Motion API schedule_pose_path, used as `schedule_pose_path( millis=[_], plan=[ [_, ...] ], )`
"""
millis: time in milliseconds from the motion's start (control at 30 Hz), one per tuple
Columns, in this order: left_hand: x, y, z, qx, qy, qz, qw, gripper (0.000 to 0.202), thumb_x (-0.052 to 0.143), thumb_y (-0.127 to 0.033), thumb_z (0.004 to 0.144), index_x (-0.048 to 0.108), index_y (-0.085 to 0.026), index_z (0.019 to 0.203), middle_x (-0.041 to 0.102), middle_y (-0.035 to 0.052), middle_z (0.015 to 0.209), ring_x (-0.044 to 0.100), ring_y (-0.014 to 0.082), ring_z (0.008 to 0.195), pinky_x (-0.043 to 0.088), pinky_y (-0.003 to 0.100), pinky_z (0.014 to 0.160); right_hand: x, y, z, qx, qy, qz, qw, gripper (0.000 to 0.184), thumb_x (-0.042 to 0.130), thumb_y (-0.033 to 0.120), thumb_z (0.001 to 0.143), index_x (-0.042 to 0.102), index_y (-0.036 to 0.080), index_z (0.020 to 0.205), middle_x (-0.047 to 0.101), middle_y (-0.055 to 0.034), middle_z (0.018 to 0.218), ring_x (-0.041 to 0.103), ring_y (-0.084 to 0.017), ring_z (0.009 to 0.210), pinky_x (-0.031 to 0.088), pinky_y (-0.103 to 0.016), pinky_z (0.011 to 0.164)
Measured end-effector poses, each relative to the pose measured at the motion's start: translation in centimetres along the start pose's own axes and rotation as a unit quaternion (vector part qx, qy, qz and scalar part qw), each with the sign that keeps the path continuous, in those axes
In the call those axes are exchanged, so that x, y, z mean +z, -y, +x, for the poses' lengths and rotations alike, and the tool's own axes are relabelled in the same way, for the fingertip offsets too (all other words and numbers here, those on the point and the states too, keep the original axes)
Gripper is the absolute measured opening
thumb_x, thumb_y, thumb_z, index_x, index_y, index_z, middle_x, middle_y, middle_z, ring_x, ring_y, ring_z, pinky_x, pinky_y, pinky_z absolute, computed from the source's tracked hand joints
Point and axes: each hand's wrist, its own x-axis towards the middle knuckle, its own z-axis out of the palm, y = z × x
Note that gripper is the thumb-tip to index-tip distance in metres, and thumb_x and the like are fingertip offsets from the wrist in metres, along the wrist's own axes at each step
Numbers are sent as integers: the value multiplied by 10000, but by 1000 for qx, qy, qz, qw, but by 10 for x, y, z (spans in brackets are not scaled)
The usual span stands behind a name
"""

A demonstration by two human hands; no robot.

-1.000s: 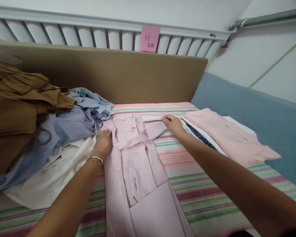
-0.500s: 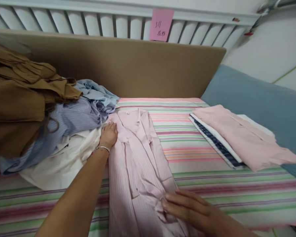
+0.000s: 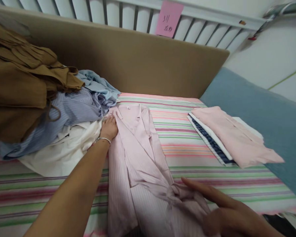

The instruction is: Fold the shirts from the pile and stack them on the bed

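Note:
A pale pink ribbed wrap dress [image 3: 143,158] with a V-neck and long sleeves lies lengthwise before me, its lower end out of view. My left hand [image 3: 109,127] rests flat on its left shoulder, fingers stretched out. At the lower right, my right hand [image 3: 224,207] grips the dress's gathered waist fabric, index finger extended and the other fingers curled and partly blurred. The fabric is drawn taut in diagonal folds from the neckline towards this hand. A knot of cloth shows at the waist.
Left of the dress is a heap with a brown garment [image 3: 17,89], a blue striped garment [image 3: 74,108] and a white garment [image 3: 56,161]. On the right lies a folded stack topped by a pink garment [image 3: 236,135]. A brown board [image 3: 138,62] stands behind the striped sheet [image 3: 182,131].
My right hand has moved right, pulling the dress's waist fabric with it, so the front is smoother and more slanted. My left hand has stayed on the shoulder. The view has tilted slightly.

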Motion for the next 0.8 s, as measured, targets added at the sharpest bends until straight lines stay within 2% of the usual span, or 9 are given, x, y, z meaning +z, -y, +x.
schedule_pose_path(
  millis=[200,333,400,433,500,567,600,667,800],
  plan=[
    [-34,-10,-21,9,-8,-34,999,466,379,-203,837,495,-78,1271,419,166,1414,317,298,1336,278,455,1061,-7,25,12,-42,36,-62,997,218,489,318,890,704,296,864,399,2,1437,467,-239,1243,455,-344,967],
    [-73,-35,-101,-29,-60,-244,967,351,448,-255,804,621,-118,1076,610,150,1189,517,254,1154,365,411,1010,-3,34,15,-72,7,-70,995,244,456,330,910,688,260,881,368,-24,1458,427,-224,1276,398,-347,1016],
    [-90,-57,-158,-113,1,-434,894,316,515,-378,785,656,-138,935,678,123,991,611,246,956,453,395,886,4,44,20,-113,11,-94,989,247,437,295,916,680,251,911,346,-30,1470,411,-211,1288,384,-336,1026],
    [-98,-69,-187,-161,72,-537,825,355,538,-442,773,659,-131,896,687,126,920,632,243,872,480,385,813,9,51,24,-135,18,-106,985,248,429,268,916,676,248,927,332,-32,1477,410,-206,1288,381,-331,1026],
    [-111,-96,-238,-243,199,-700,642,478,540,-548,767,648,-127,967,692,133,893,649,240,825,494,377,766,23,66,32,-179,37,-118,976,250,428,217,907,672,246,951,320,-28,1483,416,-197,1281,377,-324,1026],
    [-120,-119,-274,-271,242,-786,500,522,524,-570,789,616,-149,1083,696,126,927,656,237,862,491,369,794,39,77,40,-200,57,-97,973,246,459,183,886,665,255,1000,321,-24,1482,442,-186,1259,377,-317,1024],
    [-123,-128,-287,-280,237,-811,455,497,536,-536,803,601,-159,1120,698,120,945,656,235,888,487,364,816,47,81,42,-199,59,-76,975,256,483,177,872,653,261,1044,320,-29,1482,456,-184,1247,379,-317,1024],
    [-126,-140,-300,-304,201,-835,412,405,595,-393,806,597,-148,1129,705,110,949,657,237,913,484,353,844,62,80,41,-178,29,-23,983,312,530,191,843,617,266,1133,331,-48,1476,448,-188,1254,365,-333,1039],
    [-128,-146,-307,-364,162,-834,381,333,623,-174,764,603,-72,1081,718,117,901,666,254,911,489,354,866,82,51,18,-94,-136,114,980,339,528,293,827,599,243,1155,441,-83,1398,414,-221,1277,356,-394,1045]
  ],
)
